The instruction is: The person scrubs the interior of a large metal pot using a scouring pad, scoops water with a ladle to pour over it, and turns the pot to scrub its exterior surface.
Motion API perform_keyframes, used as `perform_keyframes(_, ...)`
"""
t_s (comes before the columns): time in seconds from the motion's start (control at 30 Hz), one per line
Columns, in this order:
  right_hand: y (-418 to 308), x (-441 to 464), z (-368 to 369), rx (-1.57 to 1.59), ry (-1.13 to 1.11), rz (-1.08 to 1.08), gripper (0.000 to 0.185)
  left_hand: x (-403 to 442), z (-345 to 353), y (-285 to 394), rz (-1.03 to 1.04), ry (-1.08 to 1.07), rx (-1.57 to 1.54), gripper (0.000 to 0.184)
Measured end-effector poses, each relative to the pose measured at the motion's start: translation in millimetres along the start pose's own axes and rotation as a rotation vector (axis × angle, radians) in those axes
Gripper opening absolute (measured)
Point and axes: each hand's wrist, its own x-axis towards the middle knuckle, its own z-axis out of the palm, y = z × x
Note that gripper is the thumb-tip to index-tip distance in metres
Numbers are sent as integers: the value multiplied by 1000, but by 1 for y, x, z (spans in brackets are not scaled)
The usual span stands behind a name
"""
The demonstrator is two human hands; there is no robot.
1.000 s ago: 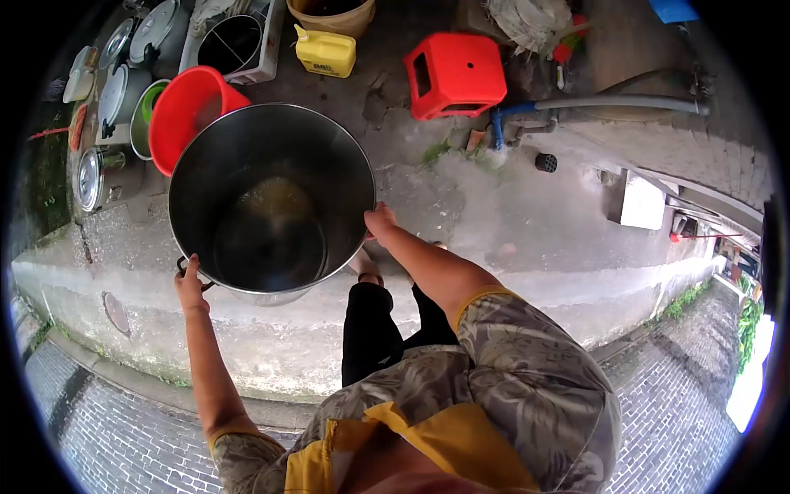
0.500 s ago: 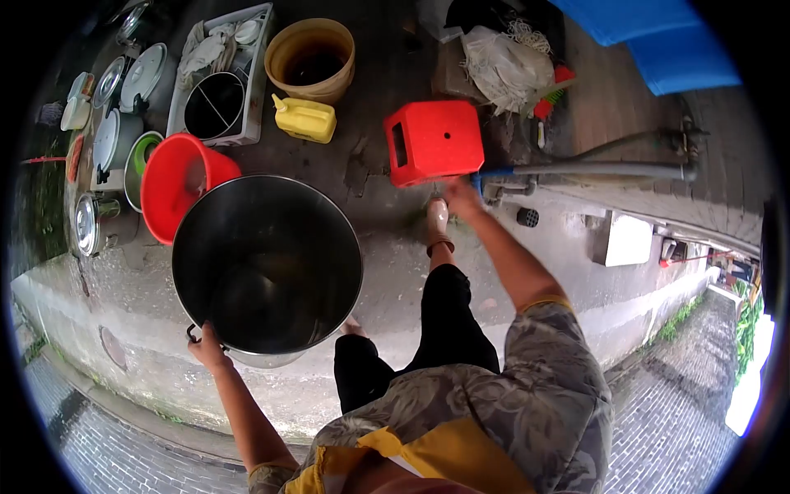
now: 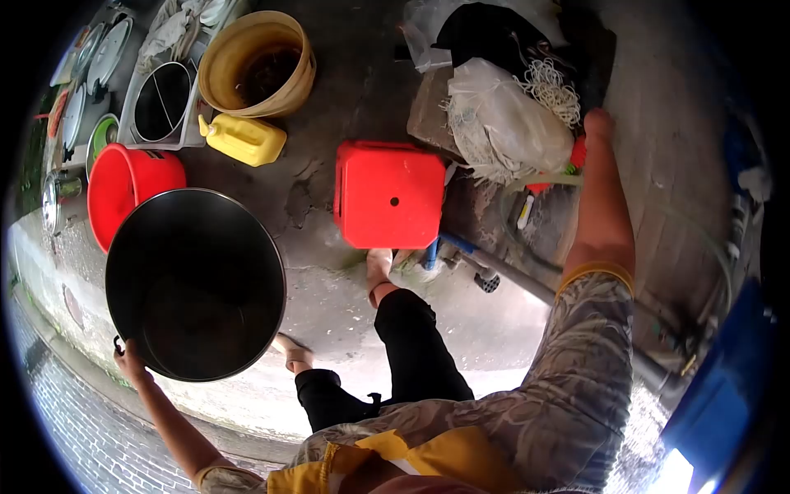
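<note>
My left hand (image 3: pixel 132 362) is closed around the side handle of a large, dark metal pot (image 3: pixel 196 288), whose mouth faces up toward me. Off to the right, my right hand (image 3: pixel 599 125) is stretched out beside a white plastic bag (image 3: pixel 510 115) and a bundle of pale string (image 3: pixel 550 95). Just below that hand shows a red plastic thing (image 3: pixel 578 153), partly hidden; whether my fingers touch it I cannot make out. In front of my feet stands a red plastic stool (image 3: pixel 391 193).
A red bucket (image 3: pixel 169 171) touches or nearly touches the pot. Behind are a yellow jug (image 3: pixel 251 142), a tan tub (image 3: pixel 300 78) and several lidded pots. A grey pipe (image 3: pixel 518 281) runs low at the right, near a blue sheet (image 3: pixel 716 379).
My right hand has left the stool's near edge and moved right and away, to beside the bag. The view has shifted; my left hand still holds the pot.
</note>
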Motion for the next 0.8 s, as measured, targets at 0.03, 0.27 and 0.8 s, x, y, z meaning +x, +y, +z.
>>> perform_keyframes(0.03,8,17,10,-151,-98,-19,37,4,0,-1,0,23,42,76)
perform_keyframes(0.27,58,86,96,541,-56,301,69,-18,-29,-3,-29,-17,82,68)
perform_keyframes(0.8,-161,-107,-156,1631,530,12,45,-15,-83,-67,105,-72,-115,55)
